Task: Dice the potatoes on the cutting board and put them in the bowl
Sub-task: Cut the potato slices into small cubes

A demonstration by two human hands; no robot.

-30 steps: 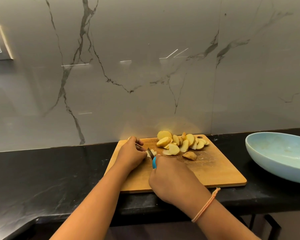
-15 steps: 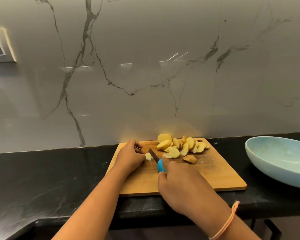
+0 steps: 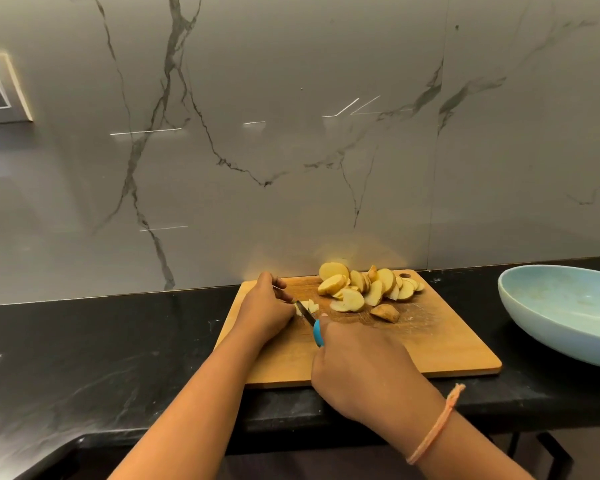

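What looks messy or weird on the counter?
Nothing much. The potato slices sit heaped on the cutting board, none on the counter. The left hand holds a potato piece while the right hand grips the knife. The bowl stands upright, with no potato showing.

The cutting board is honey-brown wood with pale scratches. The potato slices are pale yellow, edged in tan-brown skin; the potato piece at the blade is cream. The knife has a bright blue handle and dark blade. The bowl is pale blue, the counter black with faint grey streaks, the wall grey with dark veins, the wrist thread peach-orange
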